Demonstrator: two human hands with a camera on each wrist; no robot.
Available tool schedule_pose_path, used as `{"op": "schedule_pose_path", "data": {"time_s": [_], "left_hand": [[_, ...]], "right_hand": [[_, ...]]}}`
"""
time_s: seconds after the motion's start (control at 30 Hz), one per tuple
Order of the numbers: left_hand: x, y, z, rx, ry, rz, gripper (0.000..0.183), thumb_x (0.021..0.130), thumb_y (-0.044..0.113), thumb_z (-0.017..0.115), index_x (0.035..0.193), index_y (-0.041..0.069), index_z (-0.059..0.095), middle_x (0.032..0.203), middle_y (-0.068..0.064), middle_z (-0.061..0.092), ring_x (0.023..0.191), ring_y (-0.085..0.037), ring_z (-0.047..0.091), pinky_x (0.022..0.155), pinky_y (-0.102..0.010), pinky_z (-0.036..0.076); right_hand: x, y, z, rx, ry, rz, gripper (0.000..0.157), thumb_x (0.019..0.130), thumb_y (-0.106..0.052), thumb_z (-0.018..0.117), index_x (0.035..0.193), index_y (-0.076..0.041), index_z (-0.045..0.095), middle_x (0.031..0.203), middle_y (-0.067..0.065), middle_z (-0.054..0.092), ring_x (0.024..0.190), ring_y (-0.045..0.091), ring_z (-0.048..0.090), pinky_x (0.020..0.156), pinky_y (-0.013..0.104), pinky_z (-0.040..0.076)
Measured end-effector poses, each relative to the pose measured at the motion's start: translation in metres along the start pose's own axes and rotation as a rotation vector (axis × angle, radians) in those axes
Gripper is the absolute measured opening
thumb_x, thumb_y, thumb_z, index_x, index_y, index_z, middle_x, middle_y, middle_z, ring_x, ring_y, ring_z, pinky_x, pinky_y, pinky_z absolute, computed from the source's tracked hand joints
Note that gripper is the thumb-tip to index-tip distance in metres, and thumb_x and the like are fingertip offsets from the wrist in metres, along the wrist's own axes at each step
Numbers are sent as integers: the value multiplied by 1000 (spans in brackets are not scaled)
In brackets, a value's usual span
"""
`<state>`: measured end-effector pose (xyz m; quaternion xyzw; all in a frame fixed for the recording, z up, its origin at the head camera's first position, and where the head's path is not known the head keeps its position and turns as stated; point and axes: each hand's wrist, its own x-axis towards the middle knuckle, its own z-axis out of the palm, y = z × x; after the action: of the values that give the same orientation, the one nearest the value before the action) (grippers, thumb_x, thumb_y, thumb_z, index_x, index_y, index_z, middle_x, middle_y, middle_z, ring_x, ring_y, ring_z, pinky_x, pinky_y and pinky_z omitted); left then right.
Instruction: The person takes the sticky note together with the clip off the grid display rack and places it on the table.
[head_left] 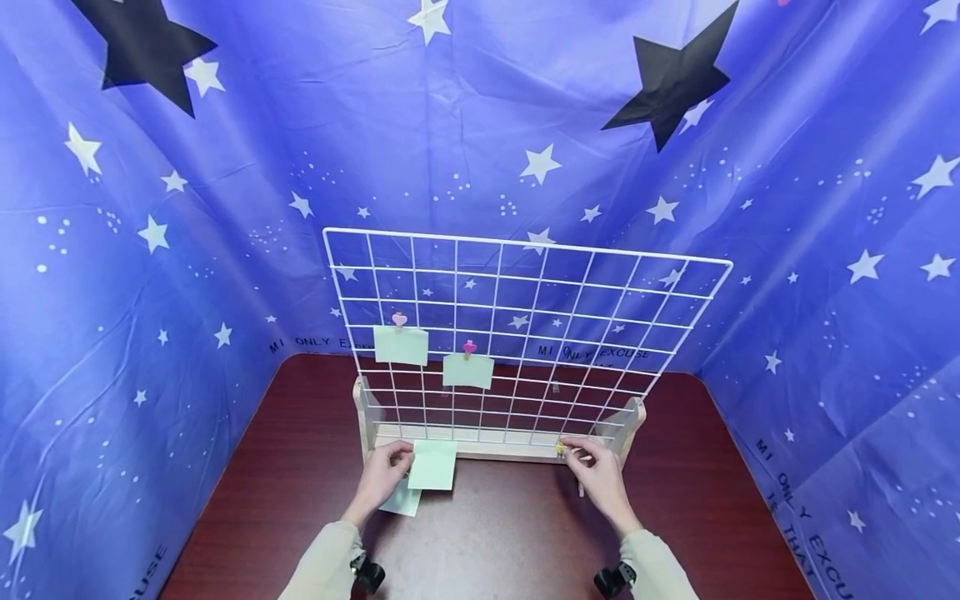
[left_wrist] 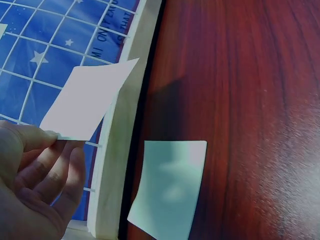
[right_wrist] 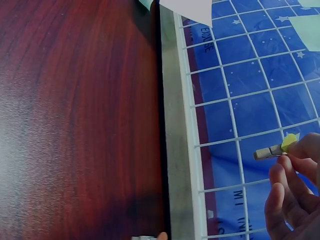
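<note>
My left hand (head_left: 386, 477) pinches a square pale green paper note (head_left: 433, 465) by its left edge, thumb against the fingers, in front of the grid's lower left. A second green note (left_wrist: 172, 187) lies on the table below it, partly covered in the head view. Between thumb and fingertips, my right hand (head_left: 597, 477) pinches a small wooden clothespin (right_wrist: 269, 151) with a yellow decoration, near the grid's lower right. Two notes hang on the white wire grid (head_left: 517, 317): the left note (head_left: 401, 345) under a light pink heart clothespin (head_left: 399, 320), the other note (head_left: 468, 372) under a darker pink clothespin (head_left: 470, 348).
The grid leans back in a wooden stand (head_left: 487, 448) on a dark red wooden table (head_left: 300, 467). Another small clothespin (head_left: 581, 490) lies near my right hand, mostly out of frame in the right wrist view. A blue star-patterned curtain (head_left: 480, 125) surrounds the table.
</note>
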<state>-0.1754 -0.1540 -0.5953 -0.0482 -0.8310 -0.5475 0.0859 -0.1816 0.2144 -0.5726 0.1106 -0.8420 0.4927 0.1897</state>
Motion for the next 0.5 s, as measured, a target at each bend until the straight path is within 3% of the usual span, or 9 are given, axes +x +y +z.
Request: {"op": "schedule_pose_path", "data": {"time_s": [0.17, 0.37, 0.5], "left_hand": [[-3, -8, -2, 83, 13, 21, 10, 82, -7, 66, 88, -2, 71, 71, -4, 67, 60, -7, 57, 57, -24, 49], [-8, -19, -6, 158, 16, 27, 13, 80, -5, 67, 91, 0, 73, 73, -2, 68, 63, -8, 58, 61, -25, 49], [-11, -23, -8, 157, 13, 0, 14, 80, -4, 67, 91, 1, 73, 73, -1, 67, 62, -7, 57, 61, -25, 48]], "right_hand": [[-5, 6, 1, 20, -8, 30, 15, 82, 3, 71, 96, 0, 73, 75, 6, 67, 49, 17, 58, 43, 19, 44], [-13, 13, -1, -11, 2, 50, 15, 80, 6, 70, 93, 0, 73, 72, 4, 67, 56, 10, 57, 50, 15, 43], [-18, 17, -3, -1, -8, 87, 15, 81, 6, 70, 94, -2, 73, 68, 5, 65, 49, 10, 54, 47, 16, 41]]}}
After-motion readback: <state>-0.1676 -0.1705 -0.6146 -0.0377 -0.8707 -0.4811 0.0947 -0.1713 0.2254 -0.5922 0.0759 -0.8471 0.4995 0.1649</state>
